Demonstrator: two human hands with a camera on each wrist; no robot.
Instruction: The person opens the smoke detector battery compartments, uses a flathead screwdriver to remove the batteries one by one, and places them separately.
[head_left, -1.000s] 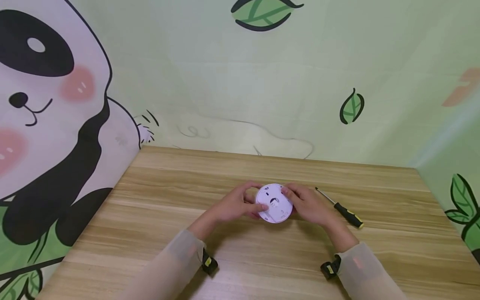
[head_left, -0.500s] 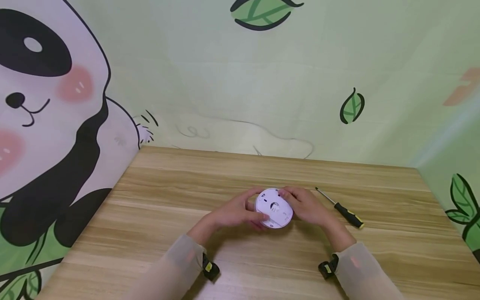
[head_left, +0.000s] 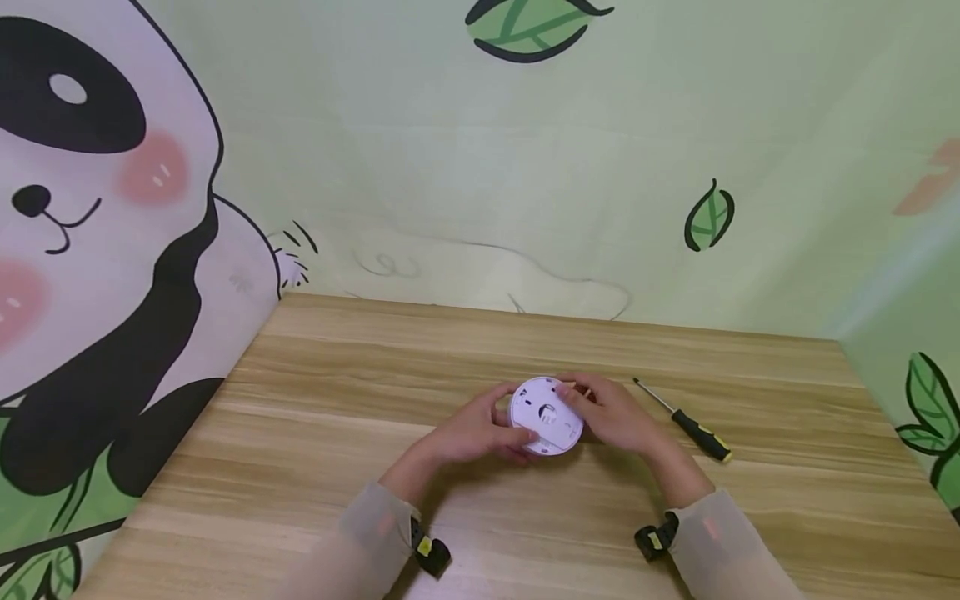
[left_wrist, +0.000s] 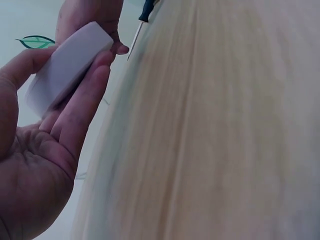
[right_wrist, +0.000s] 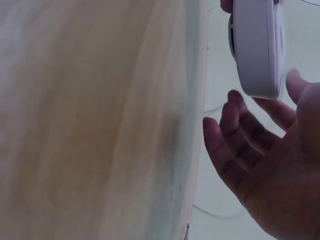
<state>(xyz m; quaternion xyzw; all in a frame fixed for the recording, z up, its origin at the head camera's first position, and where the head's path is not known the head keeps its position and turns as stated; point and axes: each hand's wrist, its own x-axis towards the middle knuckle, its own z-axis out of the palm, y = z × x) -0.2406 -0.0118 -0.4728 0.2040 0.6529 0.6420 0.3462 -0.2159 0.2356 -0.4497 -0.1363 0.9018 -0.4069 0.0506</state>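
Observation:
A round white smoke detector is held above the table, its slotted back with a central hole facing up toward the head camera. My left hand grips it from the left, thumb on the slotted face and fingers beneath, as the left wrist view shows along the detector's side. From the right, my right hand pinches the upper right rim, its thumb lying on the face. In the right wrist view, this hand's other fingers are loosely bent below the detector.
A screwdriver with a black and yellow handle lies on the wooden table just right of my right hand. A pale green wall with painted leaves and a panda stands behind and to the left.
The detector has come slightly nearer to me and turned a little counterclockwise, its slots shifting left. Both hands have moved with it and kept their hold.

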